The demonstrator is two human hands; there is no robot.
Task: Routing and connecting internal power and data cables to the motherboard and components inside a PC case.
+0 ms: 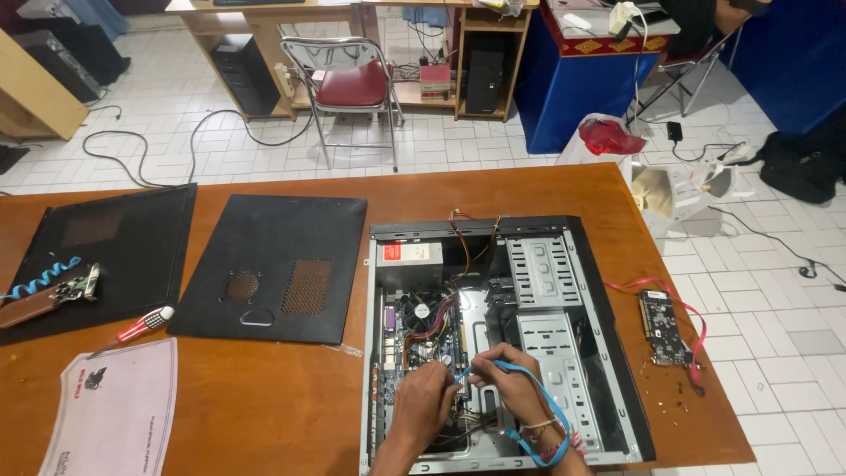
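An open desktop computer case (608, 317) lies on its side on the wooden table (291, 397). Inside are a motherboard (423, 339) with a fan, coloured wire bundles and a silver drive cage (542, 273). My left hand (421, 398) and my right hand (511, 381) meet over the lower part of the motherboard. Both pinch the end of a flat blue cable (538, 392), which loops down past my right wrist.
Two black side panels (273, 264) (115, 247) lie left of the case. A red-handled screwdriver (141, 326) and a pale bag (115, 410) are at front left. An expansion card (663, 328) with a red cable rests near the right edge. A folding chair (352, 84) stands behind.
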